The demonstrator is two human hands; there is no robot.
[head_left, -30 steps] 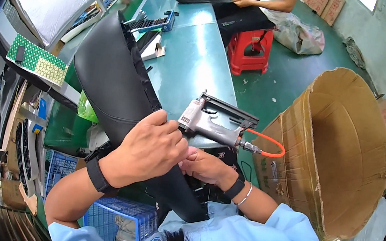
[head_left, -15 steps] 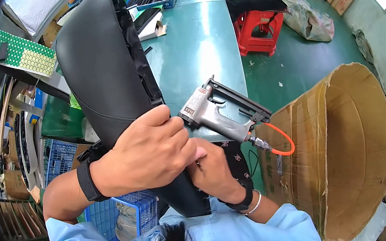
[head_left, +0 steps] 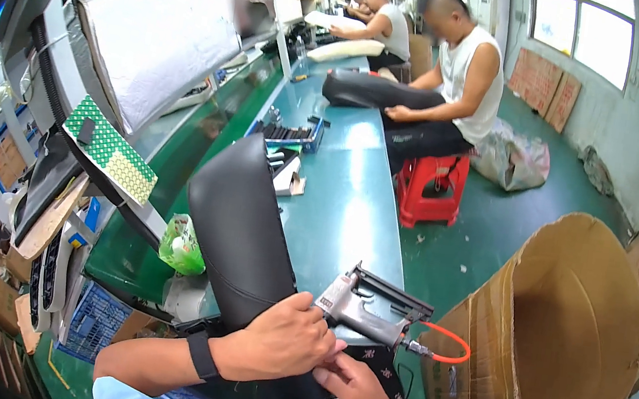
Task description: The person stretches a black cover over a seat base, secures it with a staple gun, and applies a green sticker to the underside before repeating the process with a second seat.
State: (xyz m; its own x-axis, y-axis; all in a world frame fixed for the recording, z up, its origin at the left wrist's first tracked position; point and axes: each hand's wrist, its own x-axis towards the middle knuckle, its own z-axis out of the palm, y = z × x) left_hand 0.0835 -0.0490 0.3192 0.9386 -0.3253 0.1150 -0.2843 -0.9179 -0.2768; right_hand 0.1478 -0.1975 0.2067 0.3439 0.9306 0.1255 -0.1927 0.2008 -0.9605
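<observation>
A long black padded seat, like a motorcycle seat (head_left: pixel 240 221), leans from my lap over the near end of the green table. My left hand (head_left: pixel 276 343) is closed over its narrow middle, knuckles up, gripping the edge of the black cover. Close beside it, my right hand (head_left: pixel 359 390) has its fingers curled and its thumb bent at the same edge; the fingertips are partly hidden. A metal air staple gun (head_left: pixel 360 318) with an orange hose lies on the table just beyond my hands, touched by neither.
A large open cardboard box (head_left: pixel 476 357) stands at my right. Farther along the table (head_left: pixel 356 196) lies a blue tray (head_left: pixel 307 140) of black strips. A co-worker on a red stool (head_left: pixel 432 190) handles another black seat (head_left: pixel 366 93). A green plastic bag (head_left: pixel 183 244) sits left.
My view has tilted up, bringing the co-workers into sight and shifting the bench scene lower. Both hands stay at the seat's edge; the right has moved slightly away from the left.
</observation>
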